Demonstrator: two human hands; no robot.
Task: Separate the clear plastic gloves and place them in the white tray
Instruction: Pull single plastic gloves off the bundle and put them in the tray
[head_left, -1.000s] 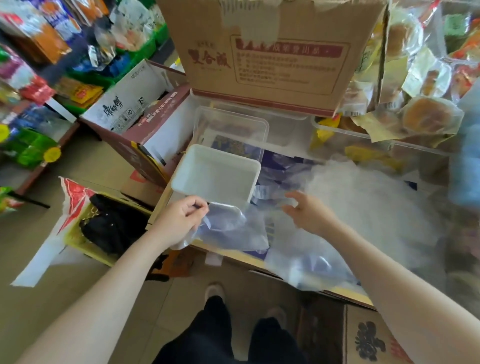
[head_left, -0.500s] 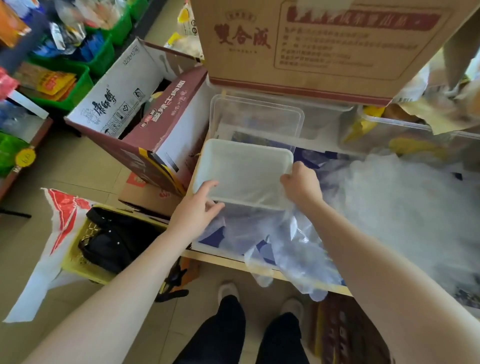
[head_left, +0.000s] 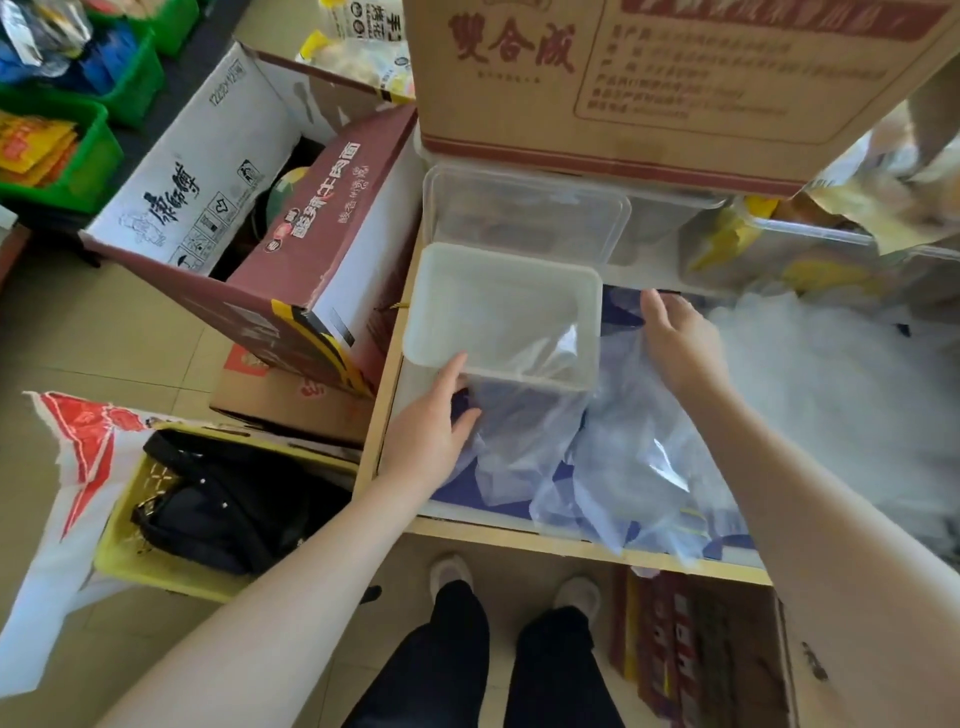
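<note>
The white tray (head_left: 501, 312) stood on the wooden table (head_left: 387, 374), a clear plastic glove (head_left: 540, 348) lying partly inside it and draped over its near rim. The left hand (head_left: 428, 431) gripped that rim, thumb up against the wall. The right hand (head_left: 678, 343) lay flat and released on the loose glove pile (head_left: 639, 457), just right of the tray. A clear container (head_left: 524, 213) sat behind.
</note>
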